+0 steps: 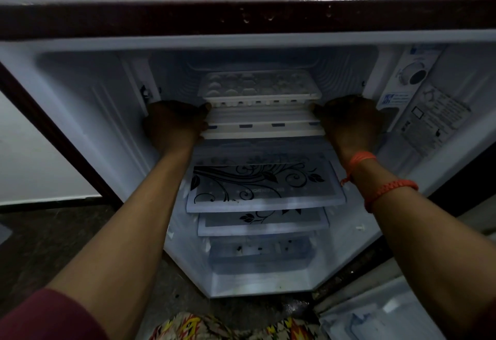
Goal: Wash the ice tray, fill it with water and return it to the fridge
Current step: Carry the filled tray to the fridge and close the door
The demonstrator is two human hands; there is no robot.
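A translucent white ice tray (257,84) lies flat inside the freezer compartment at the top of the open fridge (80,93). Its front rim faces me. My left hand (174,122) pinches the tray's front left corner with its fingertips. My right hand (349,122), with orange bands on the wrist, pinches the front right corner. Both hands also lie against the ends of a white ribbed panel (263,122) just below the tray. In the dim light I cannot make out whether there is water in the cells.
Below the panel sit two glass shelves (265,194) with a black floral print, then a clear drawer (257,256). A thermostat dial (414,75) and stickers are on the right inner wall. The open door's bins (375,315) are at the lower right. The fridge's dark top edge (241,17) overhangs.
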